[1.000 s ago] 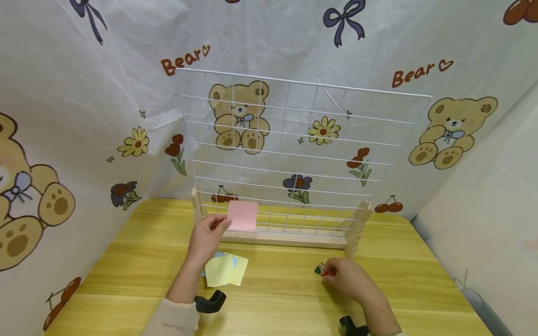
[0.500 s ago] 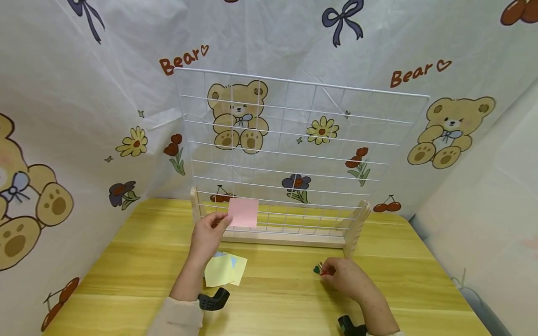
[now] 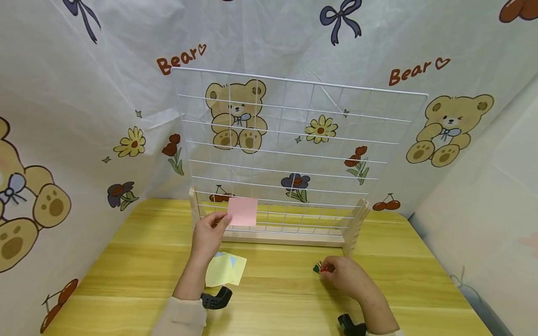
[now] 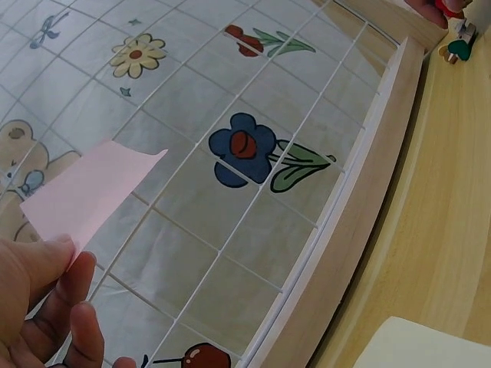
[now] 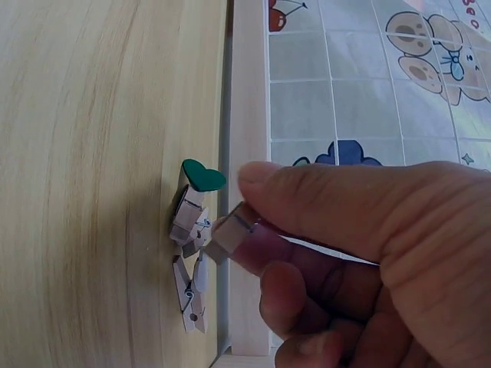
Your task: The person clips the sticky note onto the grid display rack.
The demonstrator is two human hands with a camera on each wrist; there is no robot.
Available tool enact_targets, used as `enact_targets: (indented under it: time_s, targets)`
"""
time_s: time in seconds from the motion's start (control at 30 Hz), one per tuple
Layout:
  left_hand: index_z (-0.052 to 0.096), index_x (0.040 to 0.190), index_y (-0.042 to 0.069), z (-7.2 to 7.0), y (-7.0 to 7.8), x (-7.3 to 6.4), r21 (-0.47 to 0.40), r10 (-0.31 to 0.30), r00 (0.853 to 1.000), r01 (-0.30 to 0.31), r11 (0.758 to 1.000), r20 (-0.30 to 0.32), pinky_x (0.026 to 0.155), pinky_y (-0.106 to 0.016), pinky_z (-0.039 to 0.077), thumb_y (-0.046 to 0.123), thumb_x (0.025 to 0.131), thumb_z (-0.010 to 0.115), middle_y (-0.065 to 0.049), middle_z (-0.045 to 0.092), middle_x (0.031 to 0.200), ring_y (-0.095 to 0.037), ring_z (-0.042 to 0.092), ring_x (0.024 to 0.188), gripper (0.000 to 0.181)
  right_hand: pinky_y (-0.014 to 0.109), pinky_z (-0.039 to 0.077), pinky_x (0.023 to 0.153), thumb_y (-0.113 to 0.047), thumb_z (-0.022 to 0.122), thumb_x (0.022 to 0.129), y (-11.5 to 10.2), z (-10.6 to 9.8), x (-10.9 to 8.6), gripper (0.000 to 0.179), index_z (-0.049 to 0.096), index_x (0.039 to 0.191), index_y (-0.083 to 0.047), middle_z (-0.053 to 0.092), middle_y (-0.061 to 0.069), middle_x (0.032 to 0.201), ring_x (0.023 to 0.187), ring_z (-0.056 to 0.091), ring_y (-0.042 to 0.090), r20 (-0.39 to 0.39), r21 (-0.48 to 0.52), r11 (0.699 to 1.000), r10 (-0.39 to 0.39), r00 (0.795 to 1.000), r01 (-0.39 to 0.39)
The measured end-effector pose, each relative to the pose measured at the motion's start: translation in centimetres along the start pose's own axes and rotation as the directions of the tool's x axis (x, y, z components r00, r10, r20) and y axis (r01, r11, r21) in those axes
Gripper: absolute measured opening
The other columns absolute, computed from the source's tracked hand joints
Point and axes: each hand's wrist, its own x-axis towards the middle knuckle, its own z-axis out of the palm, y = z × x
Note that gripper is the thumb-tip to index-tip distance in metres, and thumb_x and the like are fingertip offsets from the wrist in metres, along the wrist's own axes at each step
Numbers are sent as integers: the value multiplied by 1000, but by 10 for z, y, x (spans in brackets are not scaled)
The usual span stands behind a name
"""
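Observation:
My left hand (image 3: pixel 208 237) pinches a pink sticky note (image 3: pixel 243 212) by its left edge, between thumb and fingers. The note is held up in front of the lower part of a white wire grid; in the left wrist view its far corner curls. My right hand (image 3: pixel 348 276) is low over the table at the right, pinching a small wooden clothespin (image 5: pixel 233 232) between thumb and index finger. Some red shows at those fingertips in the head view. Beside them lie more clothespins, one with a green heart (image 5: pixel 203 175) and a plain-looking one (image 5: pixel 188 295).
The grid stands in a wooden base (image 3: pixel 286 238) with notched side supports (image 3: pixel 357 226). Yellow and blue sticky notes (image 3: pixel 219 271) lie on the wood-grain table (image 3: pixel 277 308), by my left forearm. A white cloth printed with bears (image 3: pixel 269 28) hangs behind.
My left hand has raised the pink note slightly against the grid. The right hand has barely shifted, and more red shows at its fingertips. The head view has drifted a little.

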Motion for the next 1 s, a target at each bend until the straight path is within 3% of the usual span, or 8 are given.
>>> enact_targets:
  time_s: [0.3,0.5,0.73,0.87,1.0]
  targets:
    - [74,120,10,-1,-2,1,-20,-18,1000,18,1000,-25,76,-29,47,35,102,64,-11,71,113,-21,59,99,32,23,49,64,-10,75,91,-12,-6,1,6,75,97,-10,71,-6,85,72,57,5,-36,67,998,-5,999,7]
    - [74,118,9,0,-2,1,-32,-21,998,19,999,-65,76,-28,47,37,101,65,-12,72,111,-21,59,98,34,22,50,65,-11,73,93,-27,-9,6,10,76,103,-10,75,-6,91,74,60,1,-122,43,998,-46,991,52]
    - [74,117,9,3,-1,3,-75,-37,998,33,997,-59,78,-29,47,35,100,67,-13,72,112,-22,60,100,33,20,51,64,-8,73,93,-39,-7,9,9,76,101,-11,77,-2,92,73,60,0,-197,54,996,-56,979,67]
    - [75,116,9,4,-2,4,-75,-41,997,36,997,-64,77,-29,47,34,100,67,-12,72,110,-20,59,96,31,20,53,65,-8,73,93,-46,-5,10,11,77,103,-10,76,-2,91,75,62,0,-270,52,992,-101,958,119]
    - [75,115,9,4,-3,5,-72,-45,997,40,997,-69,75,-27,47,34,100,66,-11,72,108,-17,57,93,30,23,56,69,-9,77,90,-53,-2,14,14,77,103,-11,73,-5,90,78,65,2,-389,14,980,-177,904,198]
